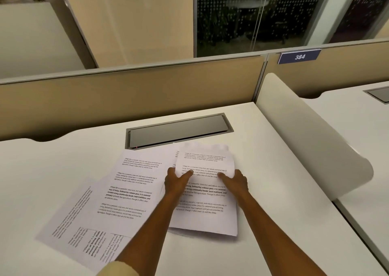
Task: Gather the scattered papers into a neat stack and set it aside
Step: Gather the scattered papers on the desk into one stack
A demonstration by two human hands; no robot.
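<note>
A small stack of printed white sheets (205,212) is held over the white desk (52,170), its near edge low and its far end lifted and blurred. My left hand (175,183) grips the stack's left side with the thumb on top. On the right side my right hand (234,183) grips it the same way. More printed sheets (130,187) lie fanned and overlapping on the desk to the left, and some (84,223) near my left forearm are turned sideways.
A grey cable hatch (179,131) is set into the desk just beyond the papers. A beige partition (126,98) runs along the back. A curved white divider (305,141) borders the desk on the right, with a neighbouring desk and a "384" sign (299,57) behind it.
</note>
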